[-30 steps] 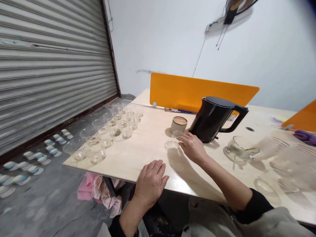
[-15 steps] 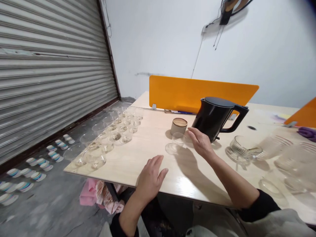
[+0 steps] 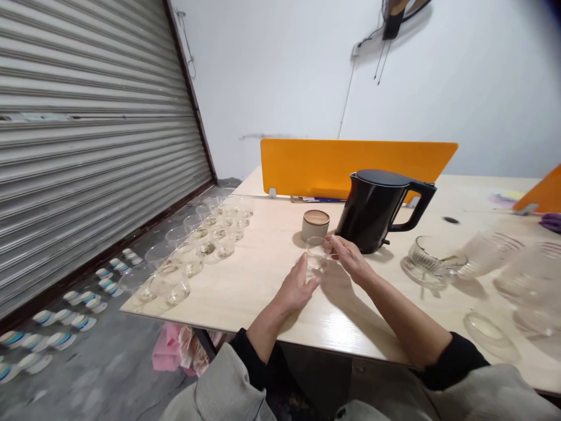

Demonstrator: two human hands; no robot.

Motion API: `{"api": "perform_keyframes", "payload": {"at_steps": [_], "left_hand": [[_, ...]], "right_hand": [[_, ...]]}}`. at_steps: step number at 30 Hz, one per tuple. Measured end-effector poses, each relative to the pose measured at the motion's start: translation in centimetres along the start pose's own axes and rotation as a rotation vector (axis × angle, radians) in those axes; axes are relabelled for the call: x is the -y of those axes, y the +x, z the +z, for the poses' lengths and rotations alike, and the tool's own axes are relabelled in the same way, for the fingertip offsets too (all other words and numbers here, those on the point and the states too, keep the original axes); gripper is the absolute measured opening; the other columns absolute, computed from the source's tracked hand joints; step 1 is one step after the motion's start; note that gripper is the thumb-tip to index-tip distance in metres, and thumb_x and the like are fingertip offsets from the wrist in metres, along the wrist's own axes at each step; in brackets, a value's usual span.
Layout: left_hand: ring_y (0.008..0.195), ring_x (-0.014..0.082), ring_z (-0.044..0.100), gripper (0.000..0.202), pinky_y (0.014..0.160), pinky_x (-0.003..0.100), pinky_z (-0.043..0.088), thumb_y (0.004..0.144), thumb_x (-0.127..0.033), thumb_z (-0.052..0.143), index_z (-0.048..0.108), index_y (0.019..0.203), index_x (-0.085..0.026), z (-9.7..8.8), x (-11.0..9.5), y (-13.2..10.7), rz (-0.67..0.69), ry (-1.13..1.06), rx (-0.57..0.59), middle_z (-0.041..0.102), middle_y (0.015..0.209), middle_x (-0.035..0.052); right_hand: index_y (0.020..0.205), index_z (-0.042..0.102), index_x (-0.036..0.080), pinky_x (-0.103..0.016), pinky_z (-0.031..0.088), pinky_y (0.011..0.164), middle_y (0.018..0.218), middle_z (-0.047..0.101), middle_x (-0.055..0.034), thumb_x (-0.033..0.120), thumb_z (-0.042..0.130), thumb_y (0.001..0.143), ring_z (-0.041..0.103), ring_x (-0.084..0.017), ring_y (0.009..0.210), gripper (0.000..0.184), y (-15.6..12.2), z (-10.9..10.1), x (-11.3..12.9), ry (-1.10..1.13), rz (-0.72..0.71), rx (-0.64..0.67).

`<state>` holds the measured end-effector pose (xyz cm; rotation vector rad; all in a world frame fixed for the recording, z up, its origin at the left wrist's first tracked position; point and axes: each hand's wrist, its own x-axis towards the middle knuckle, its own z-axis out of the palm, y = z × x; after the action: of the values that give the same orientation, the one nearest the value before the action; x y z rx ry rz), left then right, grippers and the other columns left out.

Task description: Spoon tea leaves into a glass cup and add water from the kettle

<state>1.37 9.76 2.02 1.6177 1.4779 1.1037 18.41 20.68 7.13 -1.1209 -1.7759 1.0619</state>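
Note:
A small clear glass cup (image 3: 316, 254) stands on the light wooden table (image 3: 263, 292), in front of a grey canister with a wooden lid (image 3: 315, 225). My right hand (image 3: 350, 258) grips the cup from the right, fingertips at its rim. My left hand (image 3: 298, 286) reaches in from the left with its fingers stretched out, and their tips touch the cup's lower side. A black electric kettle (image 3: 377, 207) stands just behind my right hand.
Several clear glass cups and bowls (image 3: 197, 248) crowd the table's left edge. More glassware (image 3: 432, 260) lies on the right, some of it blurred. An orange divider (image 3: 350, 166) crosses the back. Small blue-and-white cups (image 3: 79, 298) line the floor by a roller shutter.
My left hand has left the table's near edge and moved forward to the cup. My right hand, which had let go and lifted off, is back on the cup.

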Motion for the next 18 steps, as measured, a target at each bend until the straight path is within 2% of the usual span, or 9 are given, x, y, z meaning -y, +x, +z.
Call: {"api": "perform_keyframes", "payload": {"at_steps": [5,8,11,14,18], "left_hand": [[0.161,0.0298,0.023,0.083,0.132,0.049,0.018,0.092,-0.037,0.06,0.027,0.165,-0.014,0.4,0.2,-0.6,0.0,0.02,-0.061,0.026,0.172,0.0177],[0.16,0.0297,0.027,0.08,0.131,0.048,0.023,0.094,-0.037,0.058,0.028,0.164,-0.011,0.6,0.4,-0.9,0.013,0.025,-0.137,0.029,0.171,0.0189],[0.158,0.0295,0.031,0.077,0.131,0.049,0.024,0.095,-0.036,0.057,0.031,0.163,-0.012,0.8,0.6,-1.3,0.024,0.062,-0.217,0.033,0.17,0.0185],[0.158,0.0298,0.032,0.075,0.131,0.049,0.025,0.095,-0.035,0.056,0.032,0.162,-0.013,0.8,0.7,-1.6,0.026,0.109,-0.269,0.035,0.169,0.0178],[0.159,0.0311,0.03,0.075,0.13,0.051,0.025,0.096,-0.036,0.055,0.031,0.162,-0.012,0.7,0.7,-1.9,0.015,0.15,-0.285,0.033,0.17,0.0185]], "right_hand": [[0.104,0.073,0.019,-0.037,0.054,0.083,0.104,0.076,-0.0099,0.072,0.045,0.094,0.07,-0.027,0.097,0.06,0.2,-0.8,-0.4,-0.061,-0.031,-0.025],[0.116,0.072,0.021,-0.04,0.053,0.093,0.113,0.076,-0.0098,0.07,0.044,0.096,0.07,-0.028,0.104,0.06,1.2,-1.8,-0.3,-0.112,-0.074,-0.105],[0.13,0.069,0.021,-0.043,0.047,0.107,0.13,0.072,-0.0116,0.065,0.044,0.098,0.065,-0.03,0.123,0.06,2.9,-2.5,0.7,-0.25,-0.15,-0.186],[0.143,0.062,0.017,-0.044,0.041,0.114,0.145,0.063,-0.0164,0.062,0.048,0.097,0.06,-0.031,0.131,0.065,5.2,-2.1,2.2,-0.423,-0.21,-0.151],[0.15,0.055,0.014,-0.049,0.04,0.114,0.154,0.053,-0.0228,0.065,0.055,0.094,0.053,-0.038,0.139,0.076,8.2,-0.4,3.7,-0.647,-0.205,-0.05]]}}
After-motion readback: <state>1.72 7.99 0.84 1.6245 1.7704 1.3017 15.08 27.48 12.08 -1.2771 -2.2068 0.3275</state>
